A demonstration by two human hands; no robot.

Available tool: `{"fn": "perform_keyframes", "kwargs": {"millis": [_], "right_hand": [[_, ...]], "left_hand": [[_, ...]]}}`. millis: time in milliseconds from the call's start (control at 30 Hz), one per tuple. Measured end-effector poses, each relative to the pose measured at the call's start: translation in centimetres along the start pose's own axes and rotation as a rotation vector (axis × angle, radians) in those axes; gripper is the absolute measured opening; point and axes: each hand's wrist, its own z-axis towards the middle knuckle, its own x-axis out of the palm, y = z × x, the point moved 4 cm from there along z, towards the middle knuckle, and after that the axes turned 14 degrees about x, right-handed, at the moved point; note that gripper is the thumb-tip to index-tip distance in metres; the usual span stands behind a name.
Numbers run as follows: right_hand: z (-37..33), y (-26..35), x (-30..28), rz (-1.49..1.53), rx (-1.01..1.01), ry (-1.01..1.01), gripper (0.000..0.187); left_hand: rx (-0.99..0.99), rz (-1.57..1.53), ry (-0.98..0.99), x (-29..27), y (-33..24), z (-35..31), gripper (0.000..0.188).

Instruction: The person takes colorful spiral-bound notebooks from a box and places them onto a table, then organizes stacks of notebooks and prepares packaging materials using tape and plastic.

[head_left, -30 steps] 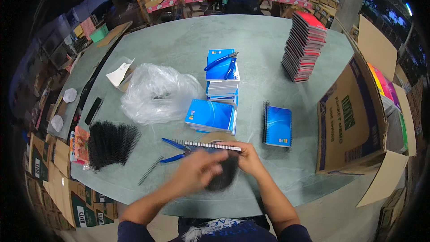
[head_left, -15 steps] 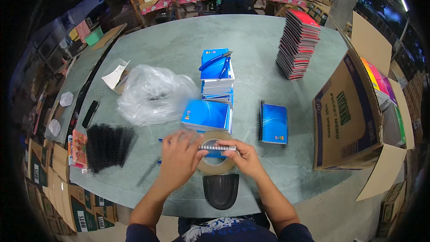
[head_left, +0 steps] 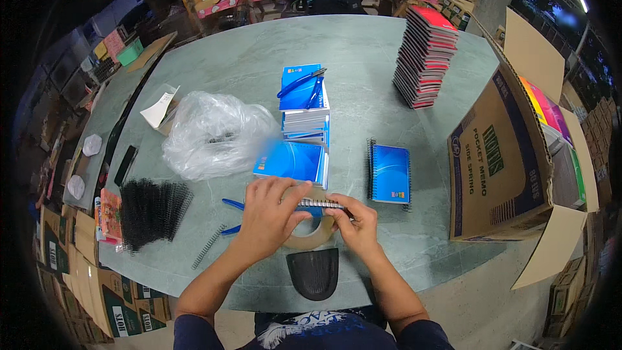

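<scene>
A small spiral notebook (head_left: 319, 204) is held edge-on, with its spine and coil turned up. My right hand (head_left: 356, 223) pinches its right end between thumb and fingers. My left hand (head_left: 271, 214) closes its thumb and forefinger about the left end, the other fingers bent over the far side. Beneath the hands lies a roll of tan tape (head_left: 304, 241), partly covered. Blue pliers handles (head_left: 230, 229) stick out left of my left hand; their jaws are hidden. A loose black coil (head_left: 207, 247) lies beside them. Stacked blue notebooks (head_left: 289, 161) stand just beyond the hands.
Black coils (head_left: 155, 214) are heaped at left, near a clear plastic bag (head_left: 217, 136). Blue cutters (head_left: 304, 84) rest on the far notebooks. Bound blue notebooks (head_left: 391, 174), a tall red stack (head_left: 426, 58) and an open carton (head_left: 495, 162) stand right. A black pad (head_left: 313, 274) lies nearest me.
My left hand, blurred earlier, has come in over the notebook's left end and is now sharper. The right hand still grips the notebook. The whole view has shifted slightly.
</scene>
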Motion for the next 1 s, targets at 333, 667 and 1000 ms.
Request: {"fn": "perform_keyframes", "kwargs": {"millis": [333, 667, 1000], "right_hand": [[0.1, -0.2, -0.4, 0.025, -0.020, 0.003, 0.012], [0.5, -0.4, -0.2, 0.267, 0.169, 0.078, 0.021], [0.6, -2.1, -0.6, 0.094, 0.139, -0.016, 0.011]], "left_hand": [[0.028, -0.028, -0.017, 0.7, -0.5, 1.2, 0.030], [0.054, -0.048, -0.008, 1.6, 0.4, 1.6, 0.030], [0.058, -0.289, 0.032, 3.6, -0.9, 3.2, 0.027]]}}
